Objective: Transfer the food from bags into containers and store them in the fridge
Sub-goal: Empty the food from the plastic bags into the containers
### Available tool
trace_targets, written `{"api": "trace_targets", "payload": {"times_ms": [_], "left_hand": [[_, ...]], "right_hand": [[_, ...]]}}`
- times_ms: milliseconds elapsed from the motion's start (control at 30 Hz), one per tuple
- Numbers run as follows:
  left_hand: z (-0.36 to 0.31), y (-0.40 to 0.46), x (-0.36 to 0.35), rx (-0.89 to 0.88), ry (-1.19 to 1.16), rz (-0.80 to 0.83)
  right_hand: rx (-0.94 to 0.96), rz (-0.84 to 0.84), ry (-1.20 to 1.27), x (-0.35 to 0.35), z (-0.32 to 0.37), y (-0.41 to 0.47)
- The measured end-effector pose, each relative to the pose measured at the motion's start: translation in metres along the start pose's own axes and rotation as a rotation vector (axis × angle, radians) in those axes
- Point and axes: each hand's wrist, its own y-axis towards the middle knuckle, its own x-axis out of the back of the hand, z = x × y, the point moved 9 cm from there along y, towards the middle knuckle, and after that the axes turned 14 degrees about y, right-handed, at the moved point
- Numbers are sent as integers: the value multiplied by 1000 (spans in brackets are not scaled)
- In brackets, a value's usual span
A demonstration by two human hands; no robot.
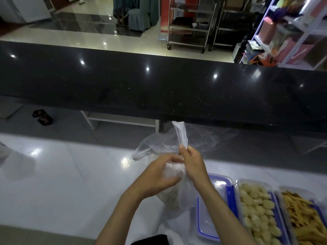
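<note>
A clear plastic bag (174, 191) with pale food inside is held over the white counter (70, 183). My left hand (159, 177) grips the bag's bunched body. My right hand (192, 161) pinches the bag's twisted neck, which sticks up above my fingers. A second, empty-looking clear bag (155, 144) lies just behind them. To the right stand a clear container with blue clips (212, 209), empty as far as I can see, a container of pale round pieces (256, 209) and one of yellow strips (304, 218).
A raised black stone ledge (159, 89) runs across behind the white counter. Beyond it are a tiled floor, steel trolleys (191, 23) and a shelf with boxes (292, 32). Dark slippers (42, 117) lie on the floor at the left.
</note>
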Motion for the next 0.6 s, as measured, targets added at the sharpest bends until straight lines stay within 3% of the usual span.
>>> {"api": "trace_targets", "payload": {"times_ms": [67,233,333,433,533,600], "left_hand": [[-3,0,2,-44,40,-34],[15,-3,25,47,76,-246],[16,-4,21,42,106,-181],[17,-6,20,41,-24,-114],[20,-10,27,67,-85,-139],[19,-12,33,77,-94,-200]], "right_hand": [[-7,41,58,-1,0,-4],[-4,390,153,-11,3,-24],[121,339,38,5,10,-20],[212,229,-26,21,15,-12],[241,121,-72,35,13,-7],[270,208,-83,25,16,-14]]}}
